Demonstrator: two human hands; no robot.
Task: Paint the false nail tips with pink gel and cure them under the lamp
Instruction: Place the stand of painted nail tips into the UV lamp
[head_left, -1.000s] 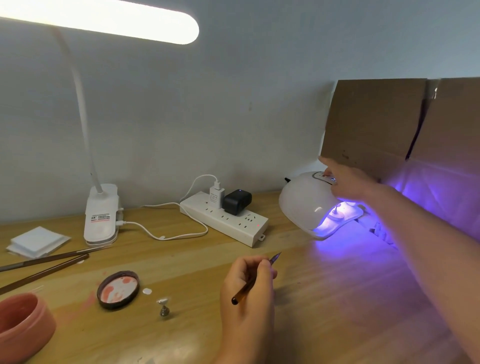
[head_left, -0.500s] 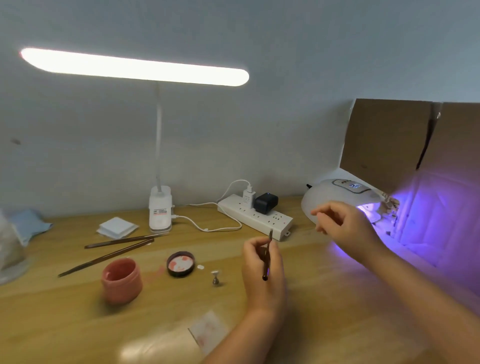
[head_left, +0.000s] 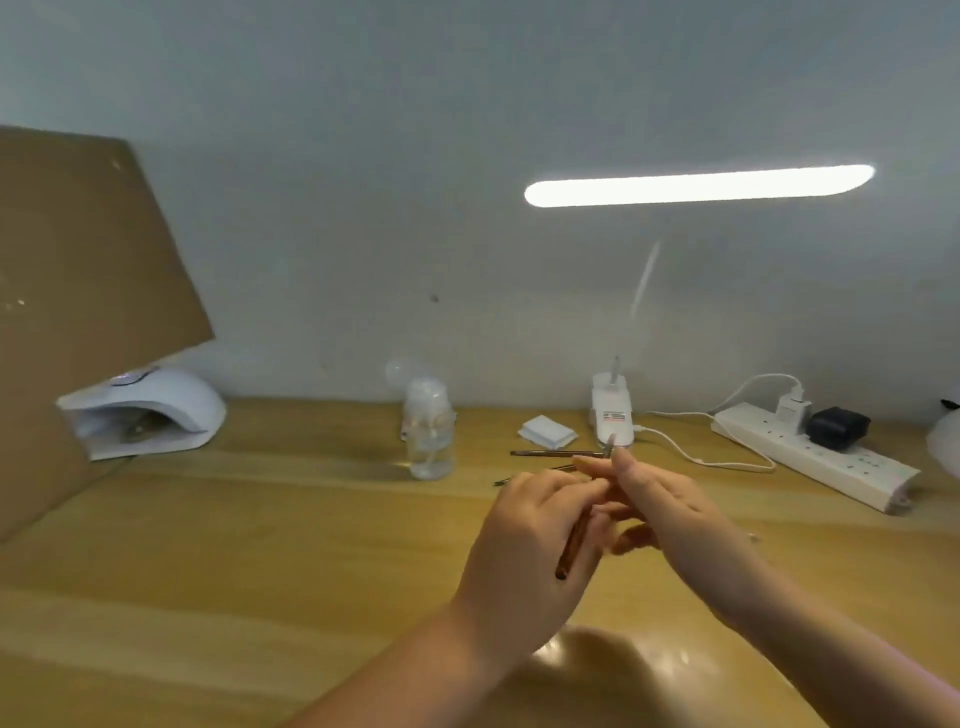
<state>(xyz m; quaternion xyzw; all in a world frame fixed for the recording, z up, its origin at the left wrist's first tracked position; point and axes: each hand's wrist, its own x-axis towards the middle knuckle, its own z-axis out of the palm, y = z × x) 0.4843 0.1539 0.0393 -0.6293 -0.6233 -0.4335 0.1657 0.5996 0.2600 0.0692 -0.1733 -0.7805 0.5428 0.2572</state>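
Observation:
My left hand (head_left: 530, 535) grips a brown-handled gel brush (head_left: 571, 545) in front of me, above the wooden table (head_left: 260, 545). The brush tip sticks up past my fingers. My right hand (head_left: 670, 514) meets it from the right, and its fingertips pinch the upper part of the brush. A white curing lamp (head_left: 140, 410) sits unlit at the far left of the table, its opening facing me. No nail tips or pink gel pot are in view.
Brown cardboard (head_left: 78, 249) leans behind the curing lamp. A clear bottle (head_left: 428, 431), white pads (head_left: 545, 431), two spare brushes (head_left: 550, 453), the desk lamp base (head_left: 610, 415) and a power strip (head_left: 810, 457) line the back of the table.
The view swung left, away from the lit purple lamp. My right hand left that lamp and came to the brush in my left hand. The pink pot and lid left view.

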